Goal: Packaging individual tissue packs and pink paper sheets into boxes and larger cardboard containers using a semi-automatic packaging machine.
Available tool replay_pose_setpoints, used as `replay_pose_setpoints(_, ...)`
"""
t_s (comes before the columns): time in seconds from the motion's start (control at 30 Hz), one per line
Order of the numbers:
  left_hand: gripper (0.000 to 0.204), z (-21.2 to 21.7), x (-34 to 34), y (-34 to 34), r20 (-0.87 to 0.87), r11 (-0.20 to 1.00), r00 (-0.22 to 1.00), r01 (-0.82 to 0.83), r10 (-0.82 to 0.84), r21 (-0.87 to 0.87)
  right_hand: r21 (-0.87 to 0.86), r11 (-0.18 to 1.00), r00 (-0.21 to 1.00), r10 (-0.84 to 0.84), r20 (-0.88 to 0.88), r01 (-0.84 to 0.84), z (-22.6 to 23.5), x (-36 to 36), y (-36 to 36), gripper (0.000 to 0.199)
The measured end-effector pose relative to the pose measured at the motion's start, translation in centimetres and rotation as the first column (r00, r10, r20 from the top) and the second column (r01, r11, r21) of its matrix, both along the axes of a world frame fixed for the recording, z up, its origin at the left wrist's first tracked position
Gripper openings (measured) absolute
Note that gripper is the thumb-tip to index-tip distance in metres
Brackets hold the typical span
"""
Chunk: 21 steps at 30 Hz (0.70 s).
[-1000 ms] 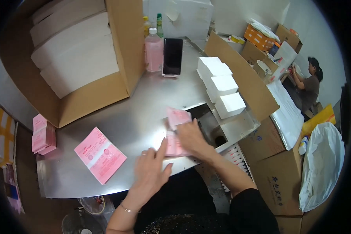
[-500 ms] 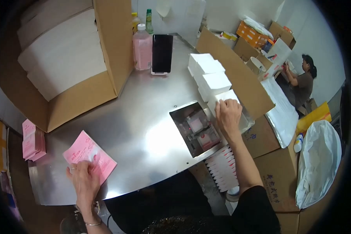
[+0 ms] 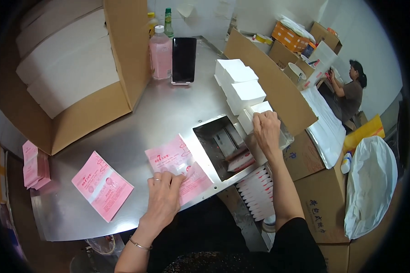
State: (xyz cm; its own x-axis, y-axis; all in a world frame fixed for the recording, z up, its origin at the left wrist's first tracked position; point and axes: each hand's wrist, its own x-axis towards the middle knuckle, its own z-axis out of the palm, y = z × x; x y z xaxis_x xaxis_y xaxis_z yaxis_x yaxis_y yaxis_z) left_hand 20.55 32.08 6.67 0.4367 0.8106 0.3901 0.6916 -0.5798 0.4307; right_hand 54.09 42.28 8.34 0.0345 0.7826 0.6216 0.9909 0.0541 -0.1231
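My left hand (image 3: 165,195) has its fingers closed on a pink printed wrapper (image 3: 177,157) with a clear stripe, lying beside the opening in the metal table. More flat pink wrappers (image 3: 102,186) lie in a pile farther left. On the right, my right hand (image 3: 267,134) is closed over the near end of a row of white folded tissue stacks (image 3: 245,96); its fingertips grip the nearest stack (image 3: 261,107). Left of that hand is the rectangular opening (image 3: 204,157), with metal parts and a pink-and-white pack (image 3: 240,161) inside its near end.
A large carton (image 3: 84,119) holding white stacks stands at the left. Behind are a phone on a stand (image 3: 183,61) and a pink bottle (image 3: 161,54). Pink packs (image 3: 35,166) sit at the left edge; white red-edged packs (image 3: 256,193) below the opening. A person (image 3: 351,91) sits far right.
My left hand has moved right from the wrapper pile, bringing a pink wrapper to the opening's edge. The packs seen in the opening have shifted. My right hand stays at the tissue stacks.
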Motion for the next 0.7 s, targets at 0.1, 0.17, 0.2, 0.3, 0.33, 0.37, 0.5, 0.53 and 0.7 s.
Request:
replay_pose_setpoints(0.1, 0.043, -0.1, -0.2, 0.0, 0.013, 1.000, 1.000, 0.025, -0.025, 0.007, 0.063, 0.998, 0.999, 0.029, -0.043, -0.026, -0.5, 0.6, 0.1, 0.014)
replay_pose_setpoints(0.17, 0.045, -0.2, -0.1, 0.1, 0.028, 0.999, 0.999, 0.038, -0.039, 0.014, 0.070, 0.997, 0.996, 0.049, -0.077, -0.043, -0.9, 1.3, 0.1, 0.015)
replay_pose_setpoints(0.2, 0.047, -0.2, -0.1, 0.1, 0.033, 0.999, 0.998, 0.052, -0.053, 0.011, 0.071, 0.996, 0.996, 0.051, -0.078, -0.045, -0.8, 1.3, 0.0, 0.015)
replay_pose_setpoints(0.3, 0.049, -0.1, -0.2, -0.1, 0.039, 0.998, 0.997, 0.066, -0.066, 0.002, 0.033, 0.998, 0.996, 0.063, -0.070, -0.061, -0.4, 1.0, -0.2, 0.013)
replay_pose_setpoints(0.33, 0.050, 0.0, -0.3, -0.1, 0.041, 0.998, 0.997, 0.065, -0.065, -0.005, 0.072, 0.995, 0.997, 0.070, -0.045, -0.066, -0.4, 0.8, -0.3, 0.016)
replay_pose_setpoints(0.37, 0.050, 0.2, -0.2, -0.1, 0.039, 0.998, 0.997, 0.064, -0.064, -0.002, 0.110, 0.991, 0.997, 0.075, -0.021, -0.072, -0.4, 0.5, -0.3, 0.022)
replay_pose_setpoints(0.5, 0.052, -0.6, 0.3, -0.2, 0.071, 0.989, 0.986, 0.148, -0.148, 0.010, 0.191, 0.946, 0.963, 0.269, -0.020, -0.261, -0.4, -2.5, -1.8, 0.032)
replay_pose_setpoints(0.53, 0.056, -0.9, 0.2, -0.2, 0.066, 0.987, 0.985, 0.161, -0.161, 0.018, 0.185, 0.898, 0.909, 0.414, -0.045, -0.400, -0.9, -5.4, -2.8, 0.033)
replay_pose_setpoints(0.7, 0.075, 0.2, 0.1, -0.4, 0.013, 0.992, 0.993, -0.117, 0.117, 0.037, -0.079, 0.489, 0.475, 0.868, 0.146, -0.869, -2.6, -14.4, -10.9, 0.026)
